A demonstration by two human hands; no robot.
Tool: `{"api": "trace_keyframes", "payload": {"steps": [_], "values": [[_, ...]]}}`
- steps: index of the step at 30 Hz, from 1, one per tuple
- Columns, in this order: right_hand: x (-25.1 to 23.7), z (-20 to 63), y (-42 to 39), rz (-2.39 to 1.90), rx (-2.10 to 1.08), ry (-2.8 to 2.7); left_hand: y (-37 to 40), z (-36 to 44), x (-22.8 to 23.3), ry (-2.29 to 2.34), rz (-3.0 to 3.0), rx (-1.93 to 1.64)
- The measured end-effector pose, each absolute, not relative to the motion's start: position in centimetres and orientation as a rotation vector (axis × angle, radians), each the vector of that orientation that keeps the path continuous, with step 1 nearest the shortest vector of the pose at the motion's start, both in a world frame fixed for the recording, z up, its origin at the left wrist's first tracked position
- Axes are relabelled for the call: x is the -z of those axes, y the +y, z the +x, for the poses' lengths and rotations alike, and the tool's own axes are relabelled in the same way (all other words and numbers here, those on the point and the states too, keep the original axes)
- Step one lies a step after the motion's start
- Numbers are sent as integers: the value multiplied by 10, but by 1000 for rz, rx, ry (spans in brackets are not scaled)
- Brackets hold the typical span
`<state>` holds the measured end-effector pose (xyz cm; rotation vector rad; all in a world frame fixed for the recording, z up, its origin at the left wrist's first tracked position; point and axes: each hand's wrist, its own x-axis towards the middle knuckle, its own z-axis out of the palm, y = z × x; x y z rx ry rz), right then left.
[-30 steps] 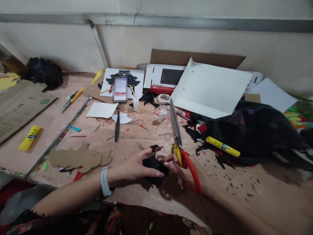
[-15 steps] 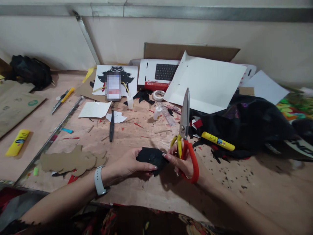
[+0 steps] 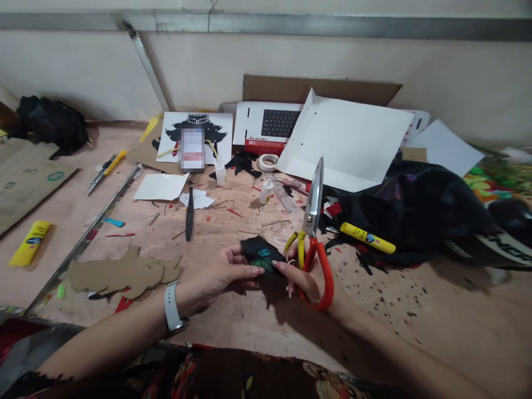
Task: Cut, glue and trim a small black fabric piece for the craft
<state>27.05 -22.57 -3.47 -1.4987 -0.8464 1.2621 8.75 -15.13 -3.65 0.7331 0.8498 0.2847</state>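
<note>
My left hand (image 3: pixel 239 271) pinches the left side of a small black fabric piece (image 3: pixel 260 249) that bears a green and blue pattern. Thumb and forefinger of my right hand (image 3: pixel 305 277) press on the fabric's right edge. Orange-handled scissors (image 3: pixel 312 221) hang in that same right hand, blades pointing up and away from me, with yellow on the other handle. A brown cardboard cutout (image 3: pixel 124 271) with a wavy outline lies to the left of my hands.
Beyond my hands stand small white bottles (image 3: pixel 266 192), a tape roll (image 3: pixel 268 162) and a black-handled tool (image 3: pixel 190 213). Yellow glue tubes (image 3: pixel 368 238) lie right and far left. A utility knife (image 3: pixel 107 172) rests at left. Black fabric (image 3: pixel 424 210) is heaped at right, near a keyboard box (image 3: pixel 253 124).
The black fabric has been turned in my fingers, so its green and blue pattern now shows. My left hand has shifted slightly right; the scissors stay in my right hand.
</note>
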Motion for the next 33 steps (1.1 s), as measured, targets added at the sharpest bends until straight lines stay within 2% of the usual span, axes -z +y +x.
{"api": "trace_keyframes", "payload": {"steps": [11,33], "values": [[33,266,-227,-1434,-1135,-848,-160,92,35,865,732,-208],[30,267,-228,-1431,-1169,-924,-157,91,41,848,823,-246]]}}
